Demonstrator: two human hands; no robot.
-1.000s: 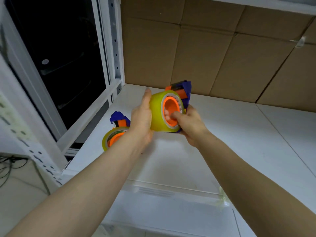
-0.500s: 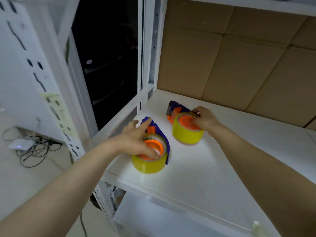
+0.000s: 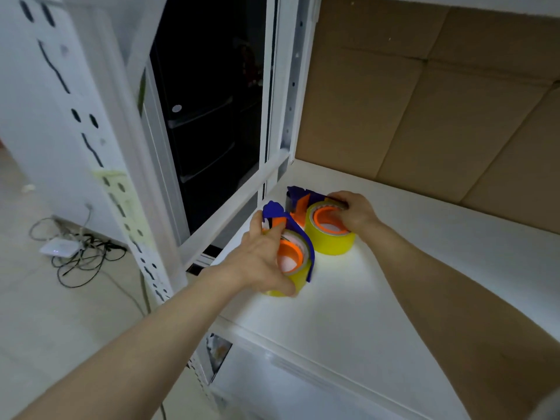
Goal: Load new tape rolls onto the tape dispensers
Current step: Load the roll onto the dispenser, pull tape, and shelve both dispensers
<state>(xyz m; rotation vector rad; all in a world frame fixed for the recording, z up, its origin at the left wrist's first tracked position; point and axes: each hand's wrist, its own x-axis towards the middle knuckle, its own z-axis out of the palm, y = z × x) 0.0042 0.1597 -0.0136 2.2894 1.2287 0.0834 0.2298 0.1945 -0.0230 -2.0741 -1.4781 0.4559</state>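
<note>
Two blue and orange tape dispensers lie on the white shelf (image 3: 378, 298), each carrying a yellow tape roll on an orange hub. My left hand (image 3: 260, 262) grips the near dispenser (image 3: 295, 237), fingers over its blue frame and thumb under the near roll (image 3: 298, 283). My right hand (image 3: 354, 212) holds the far roll (image 3: 330, 241) by its far side, fingers curled over the rim. The far dispenser's blue frame (image 3: 298, 195) pokes out behind that roll.
Brown cardboard panels (image 3: 424, 110) close the back of the shelf. A white slotted upright (image 3: 291, 86) stands at the shelf's left corner. Cables and a small white box (image 3: 60, 248) lie on the floor at the left.
A second ago both hands held one dispenser with its roll up in the air. Now it lies on the shelf under my right hand, and my left hand has closed on the near dispenser.
</note>
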